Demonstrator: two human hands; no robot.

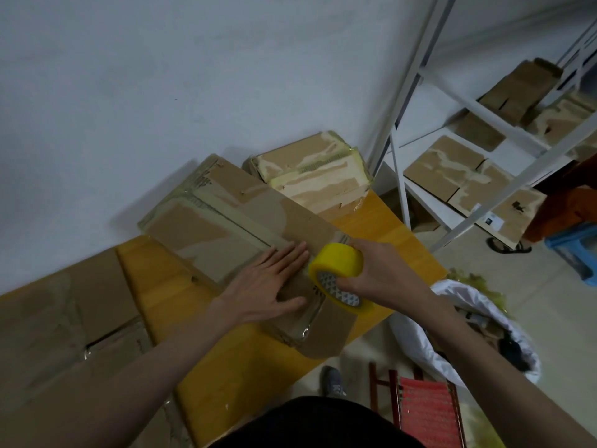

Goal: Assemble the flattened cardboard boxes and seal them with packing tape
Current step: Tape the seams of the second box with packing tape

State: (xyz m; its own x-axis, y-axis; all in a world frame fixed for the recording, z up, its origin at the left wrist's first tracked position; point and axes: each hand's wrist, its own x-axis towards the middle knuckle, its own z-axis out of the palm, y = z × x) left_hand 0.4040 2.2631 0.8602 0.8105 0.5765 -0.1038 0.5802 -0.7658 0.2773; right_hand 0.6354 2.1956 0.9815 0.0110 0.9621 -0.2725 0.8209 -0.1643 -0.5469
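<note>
A long cardboard box [226, 221] lies across the yellow table [226, 367], its flaps closed and a strip of clear tape running along the centre seam. My left hand [274, 282] presses flat on the box top near its right end, fingers straight. My right hand [378, 270] grips a yellow roll of packing tape [336, 263] at the box's right end, where clear tape wraps over the end face. A smaller taped box [316, 173] stands behind, by the wall.
Flattened cardboard [64, 318] covers the table's left part. A white metal shelf [452, 163] with cardboard pieces stands at the right. A white bag of scraps [458, 334], a red stool [426, 412] and a blue stool [575, 250] are on the floor.
</note>
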